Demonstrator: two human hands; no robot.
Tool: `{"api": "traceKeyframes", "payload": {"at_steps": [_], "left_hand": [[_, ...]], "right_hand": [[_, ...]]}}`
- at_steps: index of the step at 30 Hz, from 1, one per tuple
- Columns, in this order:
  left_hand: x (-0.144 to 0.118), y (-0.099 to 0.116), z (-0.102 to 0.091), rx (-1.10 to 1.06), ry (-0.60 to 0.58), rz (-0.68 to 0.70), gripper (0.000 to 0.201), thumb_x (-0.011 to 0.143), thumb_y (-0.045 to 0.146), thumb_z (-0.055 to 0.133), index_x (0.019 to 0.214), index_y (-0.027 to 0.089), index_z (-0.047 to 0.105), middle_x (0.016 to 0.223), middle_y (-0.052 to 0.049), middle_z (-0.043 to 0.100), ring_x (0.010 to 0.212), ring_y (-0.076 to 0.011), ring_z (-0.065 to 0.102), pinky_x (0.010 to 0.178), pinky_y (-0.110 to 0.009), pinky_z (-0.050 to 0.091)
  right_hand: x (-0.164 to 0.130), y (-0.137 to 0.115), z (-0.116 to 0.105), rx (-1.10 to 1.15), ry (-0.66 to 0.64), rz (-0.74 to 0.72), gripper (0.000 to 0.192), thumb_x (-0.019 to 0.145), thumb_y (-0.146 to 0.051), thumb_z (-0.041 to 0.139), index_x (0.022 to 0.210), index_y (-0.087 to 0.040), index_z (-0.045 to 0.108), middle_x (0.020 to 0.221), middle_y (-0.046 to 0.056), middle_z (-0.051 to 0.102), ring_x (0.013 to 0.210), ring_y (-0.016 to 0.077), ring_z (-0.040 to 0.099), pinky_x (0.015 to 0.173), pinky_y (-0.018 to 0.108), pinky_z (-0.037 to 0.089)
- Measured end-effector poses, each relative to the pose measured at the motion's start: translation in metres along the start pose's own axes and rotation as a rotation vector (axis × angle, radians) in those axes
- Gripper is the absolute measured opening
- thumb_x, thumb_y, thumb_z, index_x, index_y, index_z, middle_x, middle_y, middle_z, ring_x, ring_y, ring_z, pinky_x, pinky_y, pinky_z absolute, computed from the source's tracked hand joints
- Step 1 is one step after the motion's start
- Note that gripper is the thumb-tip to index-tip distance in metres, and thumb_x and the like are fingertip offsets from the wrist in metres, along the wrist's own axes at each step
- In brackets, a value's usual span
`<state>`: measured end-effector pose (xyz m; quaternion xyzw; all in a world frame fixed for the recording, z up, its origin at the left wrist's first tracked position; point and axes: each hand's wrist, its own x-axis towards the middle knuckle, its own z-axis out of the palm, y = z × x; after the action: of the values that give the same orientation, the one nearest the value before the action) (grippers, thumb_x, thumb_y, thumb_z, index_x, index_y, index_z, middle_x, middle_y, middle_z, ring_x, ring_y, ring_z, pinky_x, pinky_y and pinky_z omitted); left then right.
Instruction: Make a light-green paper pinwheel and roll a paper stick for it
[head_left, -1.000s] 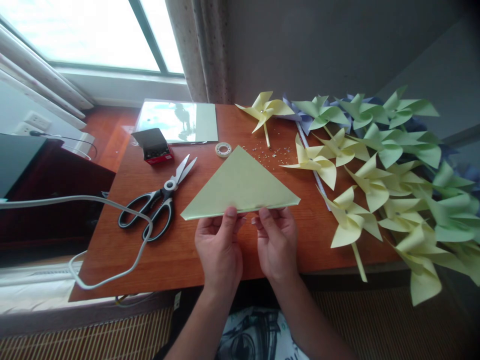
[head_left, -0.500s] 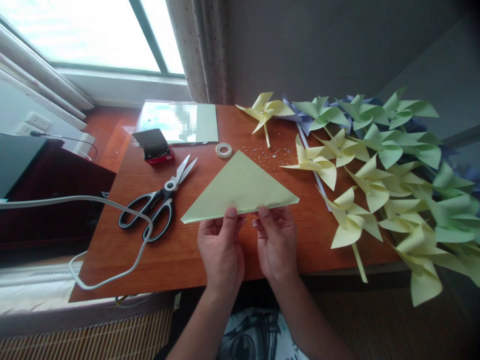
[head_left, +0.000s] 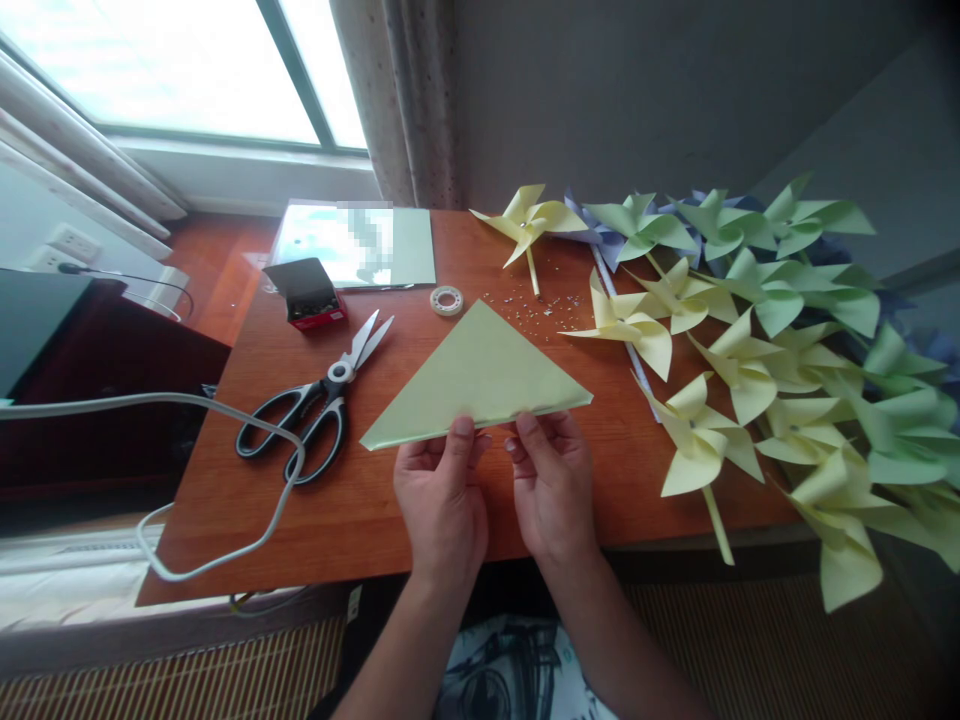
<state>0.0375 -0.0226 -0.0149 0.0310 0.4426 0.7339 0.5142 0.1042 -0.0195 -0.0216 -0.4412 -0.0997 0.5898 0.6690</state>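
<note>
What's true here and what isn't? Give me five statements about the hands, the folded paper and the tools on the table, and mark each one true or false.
1. Both hands, the left hand and the right hand, hold the near edge of the green paper triangle. True.
2. The scissors lie to the right of the triangle. False: they lie to its left, blades open, untouched.
3. The tape roll lies beyond the triangle's far tip. True.
4. The paper pinwheels are piled on the left side of the wooden table. False: they are piled on the right.
5. The right hand grips the white cable. False: the cable loops at the table's left, with no hand on it.
</note>
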Motion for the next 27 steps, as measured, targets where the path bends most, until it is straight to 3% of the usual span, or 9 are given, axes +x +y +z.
{"api": "traceKeyframes", "payload": {"at_steps": [12, 20, 27], "left_hand": [[0.0019, -0.0008, -0.0004, 0.011, 0.016, 0.016, 0.033, 0.063, 0.023, 0.095, 0.087, 0.017, 0.072, 0.080, 0.001, 0.077, 0.067, -0.0093, 0.072, 0.060, -0.016, 0.057], [-0.0041, -0.0009, -0.0047, 0.050, -0.084, 0.016, 0.026, 0.066, 0.020, 0.093, 0.084, 0.019, 0.075, 0.082, 0.000, 0.077, 0.077, -0.0114, 0.074, 0.069, -0.017, 0.059], [-0.0047, -0.0006, -0.0054, 0.061, -0.078, -0.007, 0.027, 0.065, 0.017, 0.093, 0.084, 0.018, 0.074, 0.084, -0.002, 0.079, 0.076, -0.0113, 0.074, 0.066, -0.016, 0.059]], "right_hand": [[-0.0029, 0.0034, 0.0007, -0.033, -0.004, -0.061, 0.028, 0.070, -0.028, 0.091, 0.087, -0.019, 0.070, 0.080, -0.002, 0.074, 0.067, 0.0083, 0.065, 0.061, 0.018, 0.053], [-0.0005, -0.0015, 0.0008, -0.040, 0.032, -0.074, 0.030, 0.069, -0.029, 0.092, 0.086, -0.019, 0.069, 0.080, -0.003, 0.074, 0.066, 0.0084, 0.065, 0.061, 0.019, 0.053], [0.0006, -0.0020, 0.0002, -0.046, 0.033, -0.061, 0.031, 0.069, -0.030, 0.091, 0.087, -0.020, 0.068, 0.080, -0.003, 0.073, 0.066, 0.0080, 0.064, 0.061, 0.018, 0.052]]}}
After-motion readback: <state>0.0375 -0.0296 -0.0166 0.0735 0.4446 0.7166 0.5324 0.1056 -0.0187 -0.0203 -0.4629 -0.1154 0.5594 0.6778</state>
